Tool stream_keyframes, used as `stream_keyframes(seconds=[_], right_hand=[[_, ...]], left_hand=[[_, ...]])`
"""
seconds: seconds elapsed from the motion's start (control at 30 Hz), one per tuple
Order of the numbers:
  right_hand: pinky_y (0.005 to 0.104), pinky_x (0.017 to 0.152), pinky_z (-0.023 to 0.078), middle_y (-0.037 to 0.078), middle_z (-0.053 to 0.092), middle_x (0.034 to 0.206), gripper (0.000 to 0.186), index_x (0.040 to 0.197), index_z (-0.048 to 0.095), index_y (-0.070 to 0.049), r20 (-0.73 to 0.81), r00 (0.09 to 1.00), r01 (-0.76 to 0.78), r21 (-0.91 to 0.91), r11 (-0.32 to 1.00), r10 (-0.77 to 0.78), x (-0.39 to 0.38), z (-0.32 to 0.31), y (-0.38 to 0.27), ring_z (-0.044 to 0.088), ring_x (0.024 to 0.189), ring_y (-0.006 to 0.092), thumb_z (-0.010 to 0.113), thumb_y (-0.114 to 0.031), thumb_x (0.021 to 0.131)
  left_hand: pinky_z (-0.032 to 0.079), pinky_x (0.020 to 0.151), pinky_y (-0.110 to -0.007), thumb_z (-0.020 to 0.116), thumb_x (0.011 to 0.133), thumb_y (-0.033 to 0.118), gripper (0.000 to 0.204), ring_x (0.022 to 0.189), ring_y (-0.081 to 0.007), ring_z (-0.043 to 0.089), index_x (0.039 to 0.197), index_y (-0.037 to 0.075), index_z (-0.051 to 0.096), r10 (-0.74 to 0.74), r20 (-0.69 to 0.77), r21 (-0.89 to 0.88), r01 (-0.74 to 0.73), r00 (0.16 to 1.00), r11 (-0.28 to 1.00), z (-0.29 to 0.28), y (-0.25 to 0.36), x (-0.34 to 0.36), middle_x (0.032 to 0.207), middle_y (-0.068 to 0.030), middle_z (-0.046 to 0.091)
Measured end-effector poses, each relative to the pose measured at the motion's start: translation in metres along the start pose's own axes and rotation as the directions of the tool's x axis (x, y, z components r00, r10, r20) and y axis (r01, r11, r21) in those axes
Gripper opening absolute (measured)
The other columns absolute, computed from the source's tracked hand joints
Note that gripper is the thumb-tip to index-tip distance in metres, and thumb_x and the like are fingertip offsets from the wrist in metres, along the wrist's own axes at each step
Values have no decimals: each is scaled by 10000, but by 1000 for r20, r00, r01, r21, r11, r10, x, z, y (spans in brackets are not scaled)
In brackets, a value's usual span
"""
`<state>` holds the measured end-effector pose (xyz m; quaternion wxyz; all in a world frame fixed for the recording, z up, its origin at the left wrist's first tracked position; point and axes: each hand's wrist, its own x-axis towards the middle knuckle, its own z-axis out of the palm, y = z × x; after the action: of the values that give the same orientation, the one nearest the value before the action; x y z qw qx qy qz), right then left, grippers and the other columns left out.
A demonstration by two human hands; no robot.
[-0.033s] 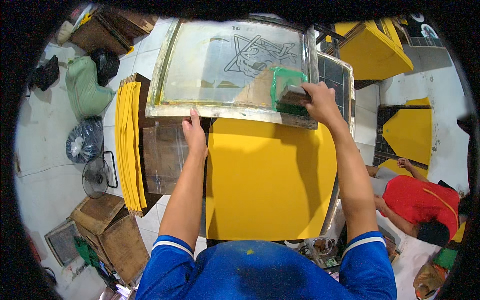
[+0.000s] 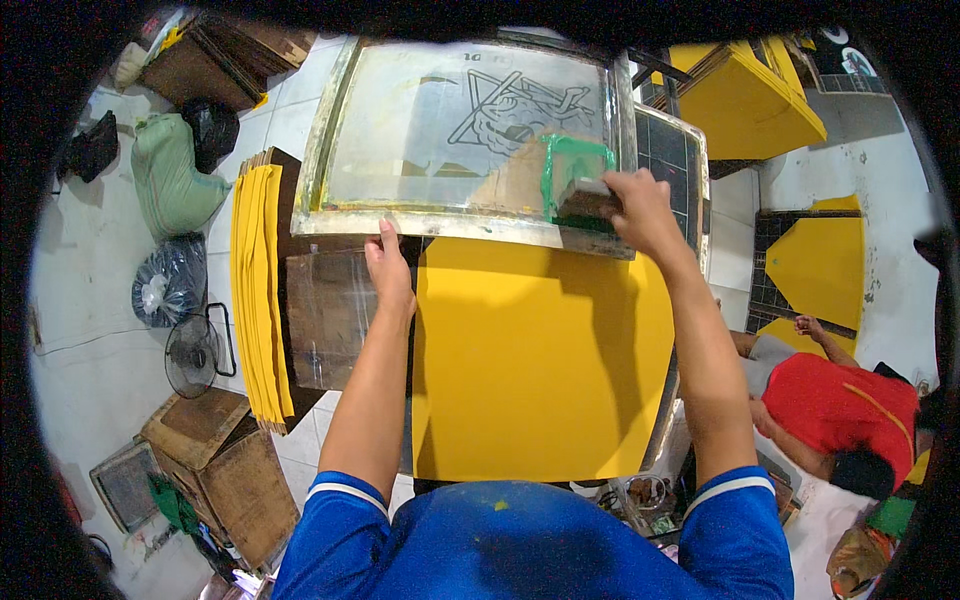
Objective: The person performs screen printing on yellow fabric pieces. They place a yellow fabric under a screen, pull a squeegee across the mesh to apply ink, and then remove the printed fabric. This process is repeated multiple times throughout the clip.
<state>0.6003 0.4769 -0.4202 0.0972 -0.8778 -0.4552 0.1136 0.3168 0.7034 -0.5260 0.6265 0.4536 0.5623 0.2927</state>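
Observation:
A silk-screen frame [image 2: 470, 232] with a pale mesh and a dark line drawing is raised at its near edge above a yellow sheet [image 2: 545, 370]. My left hand [image 2: 388, 265] grips that near edge left of its middle, thumb on top, the other fingers hidden beneath. At the near right corner my right hand [image 2: 638, 208] is closed around a squeegee [image 2: 585, 200], held over the mesh. Green ink [image 2: 549, 165] is smeared in a patch on the mesh beside the squeegee.
Left of the table hangs a stack of yellow sheets [image 2: 258, 290]. A fan [image 2: 192, 352], cardboard boxes [image 2: 240, 490] and filled bags [image 2: 170, 175] stand farther left. More yellow sheets [image 2: 740, 105] lie at the far right. A person in a red shirt [image 2: 840, 410] works at the right.
My right hand and the squeegee have shifted very slightly toward me. My left hand and the frame stay in place. The person in red has moved a little.

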Motion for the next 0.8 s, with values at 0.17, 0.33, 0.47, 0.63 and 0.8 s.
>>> stream_keyframes(seconds=[0.17, 0.33, 0.47, 0.63, 0.8], right_hand=[[526, 917, 396, 136, 697, 1071, 377, 1181, 682, -134, 6, 1000, 29, -81, 996, -29, 26, 7, 6, 593, 1098, 371, 776, -87, 819], [592, 887, 462, 134, 738, 1135, 392, 1196, 688, -164, 96, 995, -28, -76, 997, 35, 134, -12, 35, 657, 1130, 386, 740, -107, 812], [591, 894, 462, 137, 722, 1119, 393, 1199, 679, -159, -104, 995, -6, -157, 988, -10, 86, 13, 20, 622, 1124, 408, 711, -74, 816], [473, 924, 395, 11, 643, 1248, 535, 1225, 660, -192, -193, 978, 48, -137, 989, -74, -44, 43, -20, 547, 1171, 279, 703, 29, 739], [465, 924, 408, 61, 670, 1151, 473, 1207, 663, -160, -471, 877, 68, -65, 996, -91, -53, -1, -38, 578, 1128, 294, 697, -18, 757]], left_hand=[[397, 995, -357, 570, 1054, 497, 471, 1086, -183, 483, 1168, 41, 539, 54, -7, -72, -55, 998, 996, 0, -5, 3, 1161, -67, 556], [197, 1232, -435, 575, 1030, 539, 768, 1488, -283, 308, 1498, -32, 364, -5, 66, -86, 11, 998, 996, -4, -7, 8, 1600, -184, 356], [182, 1239, -436, 585, 1024, 520, 796, 1497, -288, 302, 1516, -58, 347, -18, 47, -70, 21, 999, 997, -4, -6, 6, 1612, -192, 347], [367, 1014, -315, 600, 1045, 472, 437, 1083, -158, 473, 1159, 56, 535, 30, 39, -197, -22, 999, 980, -4, 1, 0, 1157, -49, 548], [406, 995, -327, 614, 1039, 444, 419, 1080, -142, 513, 1174, 49, 575, 99, 48, -168, -90, 994, 982, -14, 43, -21, 1131, -46, 587]])
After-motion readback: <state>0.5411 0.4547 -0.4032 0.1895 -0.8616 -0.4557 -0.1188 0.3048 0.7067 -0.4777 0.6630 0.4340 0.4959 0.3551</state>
